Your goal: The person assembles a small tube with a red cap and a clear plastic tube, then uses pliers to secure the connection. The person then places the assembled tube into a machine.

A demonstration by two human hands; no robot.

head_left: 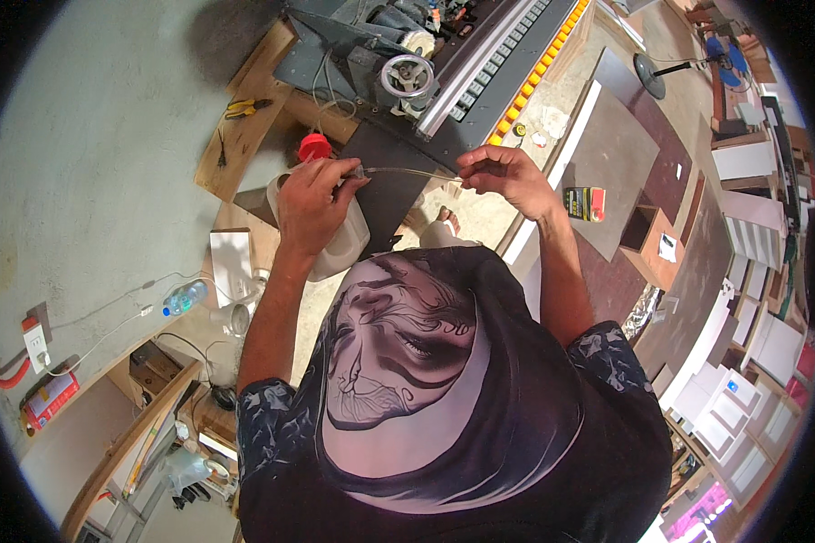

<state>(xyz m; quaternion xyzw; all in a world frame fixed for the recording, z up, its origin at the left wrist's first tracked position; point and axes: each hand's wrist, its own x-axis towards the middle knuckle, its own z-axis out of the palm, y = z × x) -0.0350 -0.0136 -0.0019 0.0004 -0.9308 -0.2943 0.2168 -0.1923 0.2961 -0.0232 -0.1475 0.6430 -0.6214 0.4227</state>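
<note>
A thin clear tube (412, 171) runs between my two hands in a slight arc. My left hand (312, 206) pinches its left end, where a small greyish piece shows at the fingertips. My right hand (513, 181) pinches the other end between thumb and fingers. Beneath my left hand and forearm stands a whitish plastic jug (344, 242), partly hidden by them. A red cap (314, 147) shows just beyond my left knuckles, with thin tubing looping near it.
Ahead is a grey machine with a handwheel (407, 76) and a row of yellow pads (518, 101). Yellow-handled pliers (246, 109) lie on a wooden ledge to the left. A small box (585, 204) rests on panels at right. A water bottle (185, 299) lies by the wall.
</note>
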